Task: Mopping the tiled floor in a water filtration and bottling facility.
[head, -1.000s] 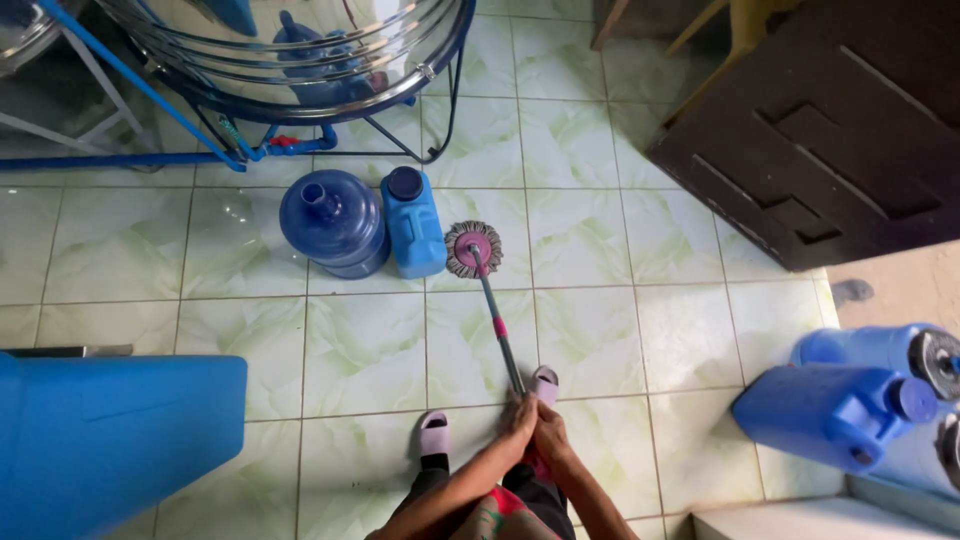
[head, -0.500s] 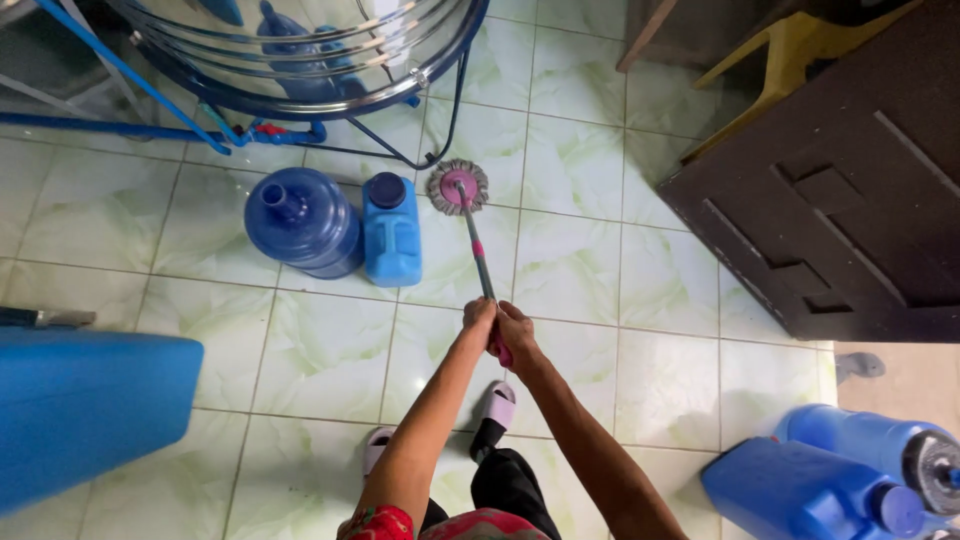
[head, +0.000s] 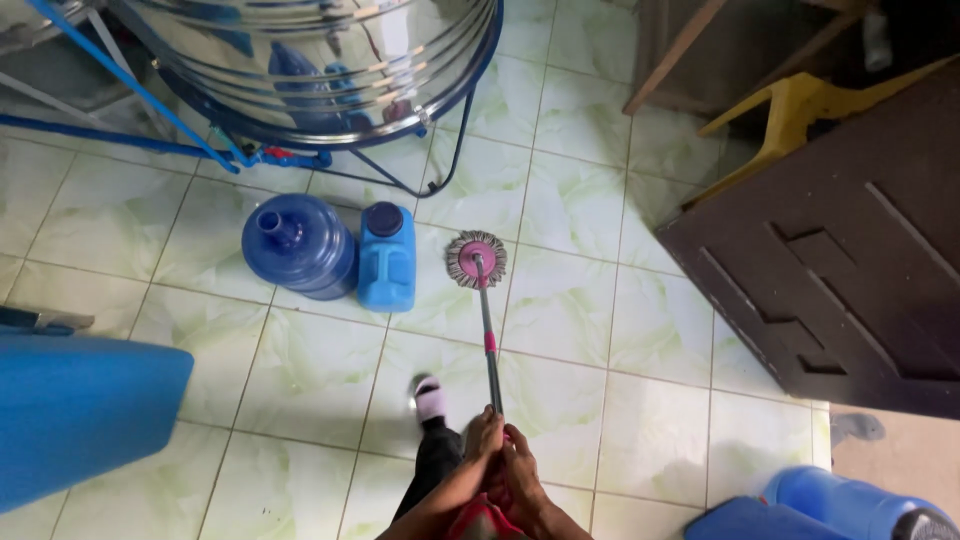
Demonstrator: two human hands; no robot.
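Both my hands grip the metal handle of a spin mop (head: 488,330) near its upper end. My left hand (head: 483,438) is just above and to the left of my right hand (head: 521,468). The round pink and grey mop head (head: 476,259) rests flat on the pale green tiled floor (head: 580,210), right beside a blue jerrycan (head: 386,256). My foot in a white slipper (head: 429,398) stands just left of the handle.
A round blue water bottle (head: 297,245) stands left of the jerrycan. A steel tank on a blue frame (head: 320,60) is at the top. A dark wooden door (head: 850,270) lies at right, a yellow chair (head: 800,105) behind it. Blue containers sit at left (head: 80,410) and bottom right (head: 850,505).
The view has shifted; the mop head now sits further from the tank frame, beside the jerrycan. My hands still hold the handle, and my foot has stepped forward on the left.
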